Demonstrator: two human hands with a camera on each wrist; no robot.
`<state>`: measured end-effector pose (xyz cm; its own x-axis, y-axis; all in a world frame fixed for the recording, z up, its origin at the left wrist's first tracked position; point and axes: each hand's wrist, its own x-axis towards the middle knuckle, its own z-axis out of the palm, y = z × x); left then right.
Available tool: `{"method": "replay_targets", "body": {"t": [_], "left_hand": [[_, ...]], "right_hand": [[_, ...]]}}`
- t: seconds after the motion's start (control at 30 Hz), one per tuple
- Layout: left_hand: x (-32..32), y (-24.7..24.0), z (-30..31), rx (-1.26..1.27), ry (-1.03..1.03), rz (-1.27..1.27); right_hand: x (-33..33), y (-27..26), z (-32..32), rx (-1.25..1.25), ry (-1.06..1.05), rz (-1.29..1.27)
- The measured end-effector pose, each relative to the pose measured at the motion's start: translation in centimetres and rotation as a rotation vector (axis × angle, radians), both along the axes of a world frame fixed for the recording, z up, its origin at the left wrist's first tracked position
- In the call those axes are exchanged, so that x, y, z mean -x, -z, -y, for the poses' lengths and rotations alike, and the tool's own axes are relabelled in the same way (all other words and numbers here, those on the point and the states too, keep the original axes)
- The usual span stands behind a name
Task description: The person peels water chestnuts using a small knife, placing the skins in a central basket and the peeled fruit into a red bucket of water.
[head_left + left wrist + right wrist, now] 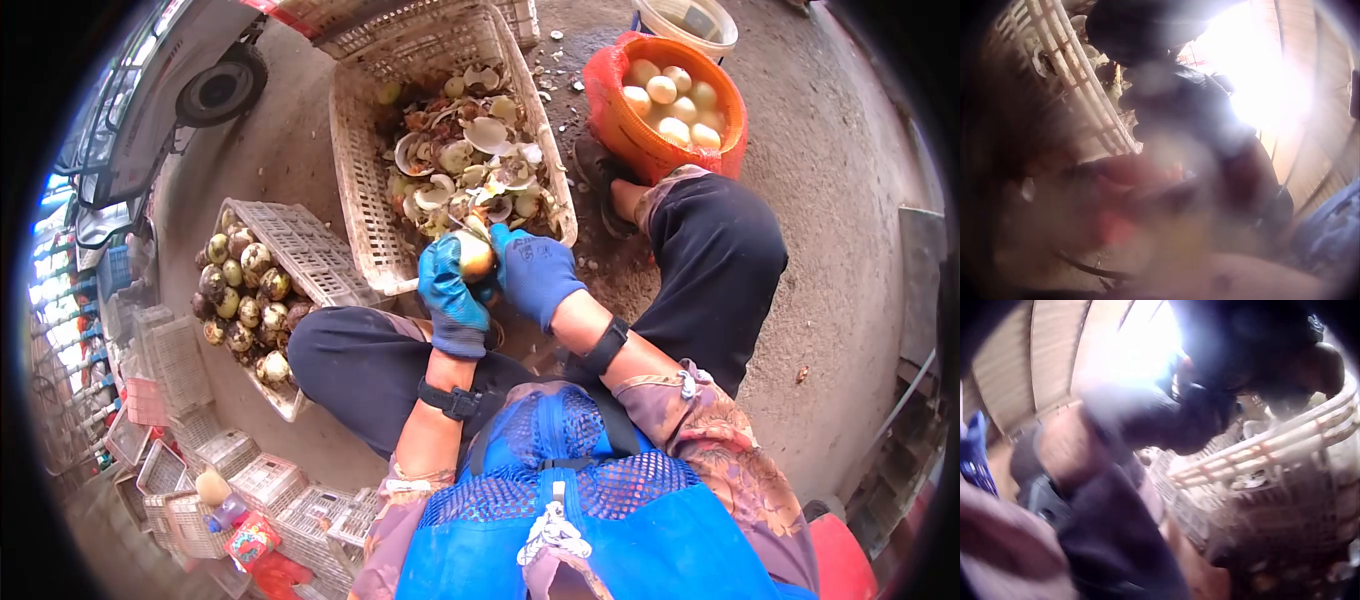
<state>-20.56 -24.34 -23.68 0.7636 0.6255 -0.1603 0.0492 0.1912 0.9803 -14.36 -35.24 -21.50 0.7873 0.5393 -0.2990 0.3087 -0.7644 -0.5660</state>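
Note:
A golden-brown onion (477, 256) is held over the near end of a large crate (352, 150). My left hand (450, 298), in a blue-and-dark glove, grips it from the left. The gloved right hand (537, 272) is curled against the onion's right side, its thumb at the top, where loose skin shows. Whether a small tool sits inside the right hand I cannot tell. Onion peels (470, 160) and white outer layers heap up in the crate below. Both wrist views are dark and blurred around the hands; the crate's rim (1260, 453) shows beside the right hand.
A tilted crate (290, 235) of unpeeled onions (250, 290) lies left of my left knee. Beyond my right foot stands an orange tub (640, 125) of peeled onions in liquid, with a pale bucket (690, 22) behind. Stacked crates (270, 480) and a vehicle wheel (222, 85) are to the left.

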Motion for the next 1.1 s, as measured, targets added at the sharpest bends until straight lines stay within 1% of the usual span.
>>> {"method": "replay_targets", "body": {"t": [0.03, 0.07, 0.17, 0.2, 0.23, 0.27, 0.33, 0.37, 0.43, 0.5, 0.53, 0.57, 0.6, 0.63, 0.7, 0.8, 0.87, 0.93, 0.97, 1.0, 1.07, 1.1], "left_hand": [[-0.1, 0.4, -0.1, -0.023, -0.005, 0.037], [0.2, 0.7, -0.4, 0.124, -0.007, 0.038], [0.8, 3.7, -2.3, 0.413, 0.018, 0.044], [0.5, 1.7, -1.7, 0.463, 0.039, 0.008], [0.4, 2.0, -1.7, 0.450, 0.031, 0.022], [0.4, 2.5, -1.8, 0.437, 0.022, 0.036], [0.0, 1.8, -1.6, 0.408, 0.009, 0.047], [0.0, 1.4, -1.3, 0.394, 0.006, 0.043], [0.0, 0.8, -1.0, 0.369, 0.012, 0.036], [0.2, 0.7, -1.1, 0.346, 0.032, 0.033], [0.2, 1.3, -1.2, 0.228, 0.034, 0.031], [0.3, 2.3, -1.3, 0.110, 0.039, 0.029], [0.1, 2.4, -1.2, -0.012, 0.047, 0.028], [0.0, 2.3, -1.3, 0.014, 0.040, 0.035], [0.0, 1.7, -1.0, 0.072, 0.024, 0.044], [-0.2, -0.2, -0.7, 0.329, 0.032, -0.012], [-0.3, -0.4, -0.4, 0.313, 0.035, -0.015], [-0.3, -0.2, -0.5, 0.308, 0.024, 0.006], [-0.1, 0.5, -0.8, 0.313, 0.014, 0.027], [0.0, 1.4, -1.1, 0.318, 0.006, 0.047], [0.2, 3.7, -2.4, 0.160, 0.058, 0.080], [0.1, 3.1, -2.5, 0.260, 0.042, 0.062]], "right_hand": [[-0.1, 0.3, 0.1, -0.039, -0.002, -0.020], [-0.2, 1.1, 0.1, -0.080, -0.006, -0.039], [-0.6, 2.0, 0.2, -0.255, 0.016, -0.102], [-0.8, 1.1, 0.6, -0.302, 0.022, -0.106], [-0.9, 0.6, 0.8, -0.348, 0.026, -0.107], [-0.8, 1.4, 0.8, -0.382, 0.040, -0.116], [-0.7, 2.6, 0.7, -0.450, 0.066, -0.134], [-0.3, 3.2, 0.9, -0.351, 0.033, -0.076], [0.4, 1.3, 1.4, -0.151, -0.031, 0.039], [0.8, 0.4, 1.2, -0.051, -0.022, 0.104], [0.9, 0.1, 1.0, -0.002, -0.016, 0.137], [0.7, 0.3, 0.6, 0.016, -0.034, 0.117], [0.1, 0.6, 0.1, 0.031, -0.048, 0.098], [-0.4, 0.7, -0.2, 0.044, -0.062, 0.080], [-0.5, 1.2, -0.2, -0.006, -0.032, 0.064], [-0.7, 2.1, -0.1, -0.083, -0.024, 0.033], [-0.7, 1.9, -0.1, -0.112, 0.007, 0.001], [-0.4, 2.1, -0.2, -0.067, 0.015, 0.025], [-0.4, 2.1, -0.2, -0.045, 0.019, 0.038], [-0.5, 1.6, 0.0, -0.063, -0.020, 0.052], [-0.9, 0.0, 0.9, -0.091, -0.099, 0.076], [-0.9, 0.2, 1.0, -0.059, -0.108, 0.093]]}}
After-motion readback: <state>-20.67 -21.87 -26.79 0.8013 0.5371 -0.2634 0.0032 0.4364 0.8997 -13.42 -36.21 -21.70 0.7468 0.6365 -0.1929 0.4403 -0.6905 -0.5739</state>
